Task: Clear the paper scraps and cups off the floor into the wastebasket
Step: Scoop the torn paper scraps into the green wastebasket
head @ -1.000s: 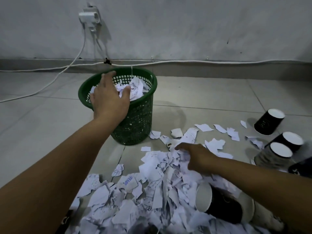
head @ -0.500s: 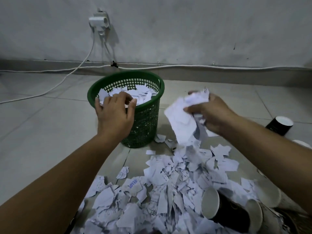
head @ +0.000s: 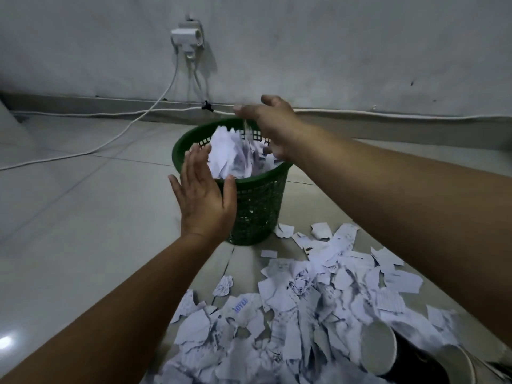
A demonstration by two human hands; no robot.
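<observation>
The green wastebasket point(head: 257, 209) stands on the tiled floor point(head: 83, 217), heaped with paper scraps point(head: 238, 159). The left hand point(head: 203, 199) hovers at its near rim, fingers straight, grip holding nothing. The right hand point(head: 273, 126) hangs over the basket mouth, fingers loosely spread, grip apparently empty. More torn paper point(head: 318, 300) litters the floor nearby, with two cups point(head: 379, 347) lying at the lower right

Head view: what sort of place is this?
Probably an indoor room, at floor level: pale floor tiles, a plain wall with a power outlet and cables, and a green wastebasket by torn paper scraps.
</observation>
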